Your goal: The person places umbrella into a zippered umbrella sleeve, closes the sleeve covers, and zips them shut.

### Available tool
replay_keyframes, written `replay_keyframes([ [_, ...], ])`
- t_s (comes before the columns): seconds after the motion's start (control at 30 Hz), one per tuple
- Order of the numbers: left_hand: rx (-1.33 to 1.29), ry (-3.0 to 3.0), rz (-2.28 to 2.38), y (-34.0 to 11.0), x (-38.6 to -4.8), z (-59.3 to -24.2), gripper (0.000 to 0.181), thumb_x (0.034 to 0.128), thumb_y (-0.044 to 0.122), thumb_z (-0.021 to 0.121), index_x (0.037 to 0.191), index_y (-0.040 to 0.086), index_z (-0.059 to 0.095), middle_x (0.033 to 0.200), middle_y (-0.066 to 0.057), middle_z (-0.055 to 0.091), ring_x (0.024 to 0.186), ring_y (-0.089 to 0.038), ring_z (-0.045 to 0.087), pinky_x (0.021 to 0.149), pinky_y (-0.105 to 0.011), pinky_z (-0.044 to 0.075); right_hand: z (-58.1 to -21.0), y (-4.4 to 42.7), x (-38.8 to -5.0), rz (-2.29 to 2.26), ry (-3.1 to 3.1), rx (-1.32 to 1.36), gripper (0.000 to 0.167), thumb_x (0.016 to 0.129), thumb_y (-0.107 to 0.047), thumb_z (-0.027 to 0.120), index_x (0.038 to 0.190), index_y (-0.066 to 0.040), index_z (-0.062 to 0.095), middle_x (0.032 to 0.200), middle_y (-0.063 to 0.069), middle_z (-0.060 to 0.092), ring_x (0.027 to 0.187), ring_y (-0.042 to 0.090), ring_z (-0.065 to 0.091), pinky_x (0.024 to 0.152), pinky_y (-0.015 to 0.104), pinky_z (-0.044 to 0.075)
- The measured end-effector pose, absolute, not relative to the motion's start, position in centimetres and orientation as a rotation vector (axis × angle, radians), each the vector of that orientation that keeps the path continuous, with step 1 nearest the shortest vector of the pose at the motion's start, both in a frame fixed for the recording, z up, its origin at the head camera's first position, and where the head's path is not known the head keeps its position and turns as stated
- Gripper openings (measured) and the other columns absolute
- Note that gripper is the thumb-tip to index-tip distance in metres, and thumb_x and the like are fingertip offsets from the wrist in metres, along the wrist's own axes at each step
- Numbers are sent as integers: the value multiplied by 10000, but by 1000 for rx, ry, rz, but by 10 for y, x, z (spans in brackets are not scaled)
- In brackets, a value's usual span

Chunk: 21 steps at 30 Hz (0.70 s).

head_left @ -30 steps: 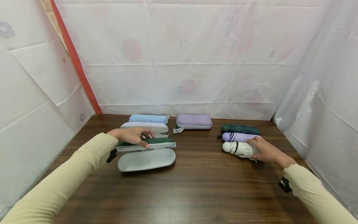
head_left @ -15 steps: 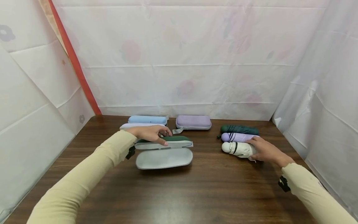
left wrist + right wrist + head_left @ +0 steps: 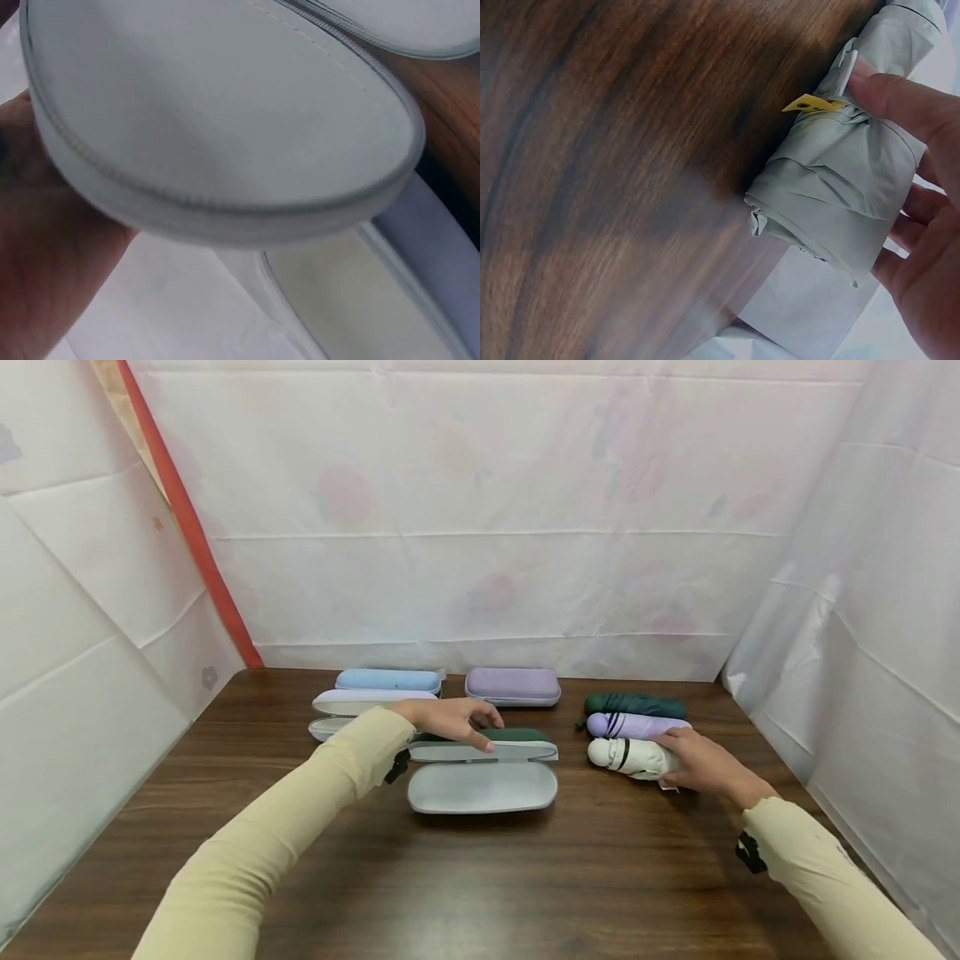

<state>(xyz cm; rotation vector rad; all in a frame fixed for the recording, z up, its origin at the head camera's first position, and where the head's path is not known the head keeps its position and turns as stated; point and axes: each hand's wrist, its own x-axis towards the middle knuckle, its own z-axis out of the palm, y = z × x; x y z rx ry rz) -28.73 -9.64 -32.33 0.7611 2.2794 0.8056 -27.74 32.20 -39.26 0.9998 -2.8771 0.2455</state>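
My left hand [image 3: 450, 720] holds the raised half of a dark green zip case [image 3: 528, 735], which lies unzipped in the middle of the table. Its pale grey inside faces me. In the left wrist view the grey lining [image 3: 225, 105] fills most of the picture, with the hand at the left edge and most fingers hidden behind the case. Over on the right, my right hand [image 3: 705, 764] grips the end of a folded white umbrella [image 3: 633, 757]. The right wrist view shows the thumb on the umbrella's wrapped cloth [image 3: 840, 172] beside a yellow tag.
A lavender umbrella [image 3: 633, 726] and a dark green umbrella [image 3: 637, 705] lie just behind the white one. At the back are a closed blue case [image 3: 386, 680], an opened pale lilac case [image 3: 348, 702] and a closed purple case [image 3: 512, 685]. Cloth walls border the table.
My left hand has slid the opened green case to the right, uncovering the lilac case behind it. The right hand stays on the white umbrella, nearly still.
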Motion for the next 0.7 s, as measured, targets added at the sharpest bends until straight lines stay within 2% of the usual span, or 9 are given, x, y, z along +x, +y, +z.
replay_keyframes([
  [0.3,737,2277,783,-84,-289,-340,459,906,318,650,1301,129,512,1380,-59,461,1301,-231,403,1020,-376,357,-395,319,-282,253,-2828,1073,468,650,-139,842,1060,5,666,991,124,621,882,264,561,746,440,454],
  [0.47,744,2268,786,-80,-288,-344,453,904,310,649,1294,119,518,1379,-72,467,1301,-243,403,1021,-379,356,-396,321,-284,214,-2771,1089,432,630,-154,836,1018,-38,685,954,82,623,863,240,569,737,430,461],
  [0.7,749,2263,775,-73,-289,-343,459,905,310,646,1298,114,514,1382,-74,462,1298,-240,403,1024,-378,353,-392,324,-282,145,-2788,1044,437,633,-193,829,1032,-72,697,942,57,614,843,226,579,688,424,479],
])
